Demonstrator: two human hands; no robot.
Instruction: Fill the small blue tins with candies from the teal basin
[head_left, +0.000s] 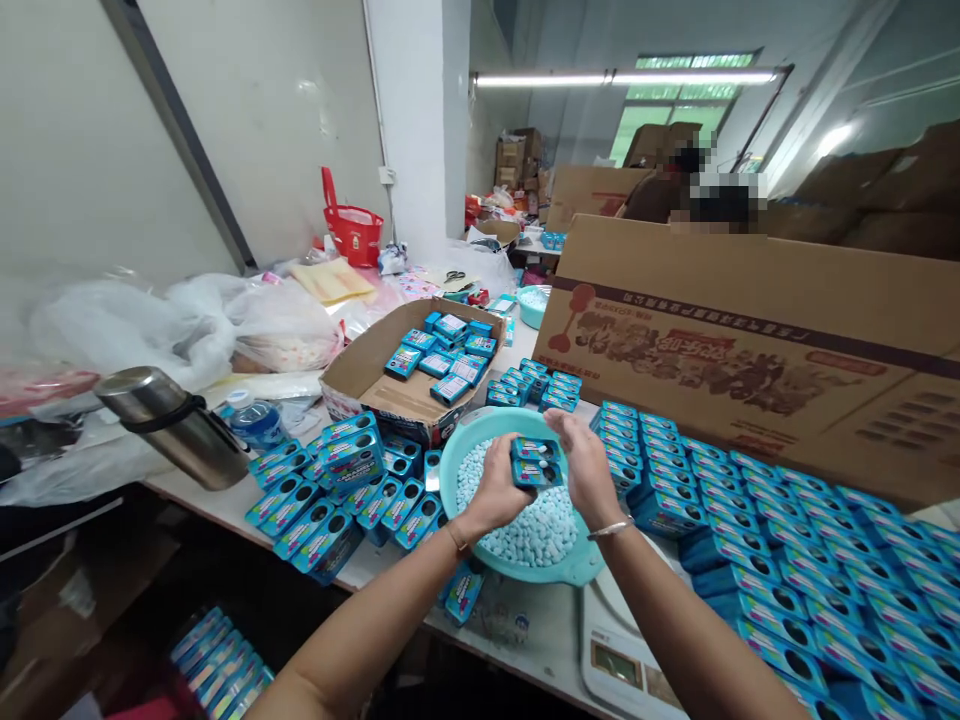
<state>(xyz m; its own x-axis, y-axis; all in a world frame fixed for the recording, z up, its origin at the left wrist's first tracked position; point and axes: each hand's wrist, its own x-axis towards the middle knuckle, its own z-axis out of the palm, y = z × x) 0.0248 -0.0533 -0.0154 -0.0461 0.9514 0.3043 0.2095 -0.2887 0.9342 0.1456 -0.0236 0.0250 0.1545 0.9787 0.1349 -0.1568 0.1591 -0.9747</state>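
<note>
Across the cluttered worktable (225,500), rows of blue tins (787,560) are lying stacked while my left hand (495,490) and right hand (589,470) are clamping 1 tin (536,462) over the tablet-filled basin (465,440), more loose tins (337,490) waiting.

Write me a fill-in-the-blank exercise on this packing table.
1. Both hands, left hand and right hand, hold a small blue ____ between them.
2. Below the hands, the basin holds pale ____.
3. The steel flask lies on its ____.
4. The open carton behind the basin contains blue ____.

Missing words: box; tablets; side; boxes
</note>
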